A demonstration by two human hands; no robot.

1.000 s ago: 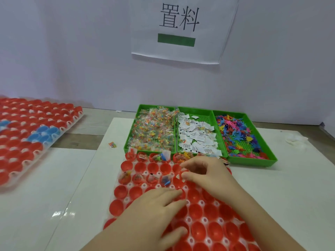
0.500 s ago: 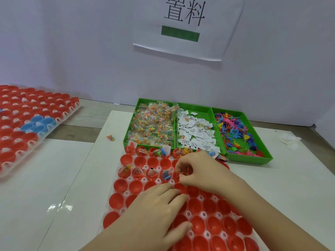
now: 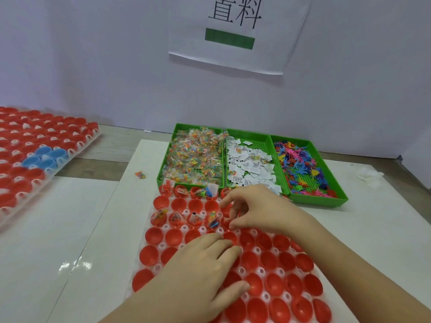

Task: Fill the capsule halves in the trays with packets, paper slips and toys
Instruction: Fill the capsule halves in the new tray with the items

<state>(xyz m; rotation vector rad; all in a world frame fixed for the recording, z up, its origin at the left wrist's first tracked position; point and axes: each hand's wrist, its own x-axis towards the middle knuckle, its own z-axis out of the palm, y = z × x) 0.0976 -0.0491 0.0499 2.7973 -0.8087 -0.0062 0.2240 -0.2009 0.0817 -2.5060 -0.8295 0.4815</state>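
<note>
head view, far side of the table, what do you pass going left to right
capsule tray with red and blue halves, stray packet, packets bin, paper slips bin, toys bin, crumpled white wad

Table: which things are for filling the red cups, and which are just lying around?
For the job: red capsule halves, packets, paper slips, toys, left hand, right hand.
Just lying about: stray packet on the table, wall sign, crumpled white thing.
</note>
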